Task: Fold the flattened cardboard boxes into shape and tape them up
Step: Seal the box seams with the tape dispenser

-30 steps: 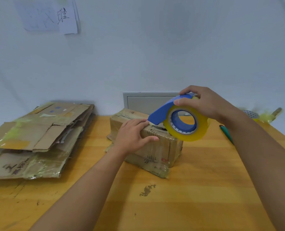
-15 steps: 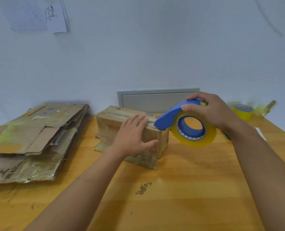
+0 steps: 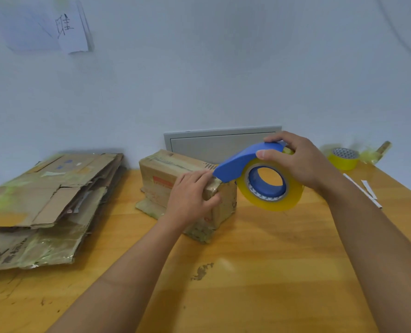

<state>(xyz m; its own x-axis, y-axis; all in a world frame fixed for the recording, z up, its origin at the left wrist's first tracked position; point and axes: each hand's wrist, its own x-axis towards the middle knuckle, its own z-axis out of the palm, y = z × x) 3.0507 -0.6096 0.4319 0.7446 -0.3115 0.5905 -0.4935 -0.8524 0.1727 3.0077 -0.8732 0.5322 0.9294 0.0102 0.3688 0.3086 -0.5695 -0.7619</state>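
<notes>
A small folded cardboard box (image 3: 168, 173) stands on the wooden table (image 3: 259, 272), near the wall. My left hand (image 3: 190, 200) lies over its near top corner, fingers on the top and thumb down the front face. My right hand (image 3: 298, 162) grips a blue tape dispenser (image 3: 245, 162) loaded with a yellowish clear tape roll (image 3: 270, 186). The dispenser's nose touches the box's top edge at the right, right by my left fingertips. A stack of flattened cardboard boxes (image 3: 46, 205) lies at the left.
A grey flat panel (image 3: 214, 146) leans against the wall behind the box. A spare yellow tape roll (image 3: 343, 158) sits at the far right, with white strips (image 3: 363, 191) nearby. A paper note (image 3: 67, 27) hangs on the wall.
The dispenser's nose has slid from the middle of the box top to its right edge. My left hand has followed along the top toward that corner. The view shifted.
</notes>
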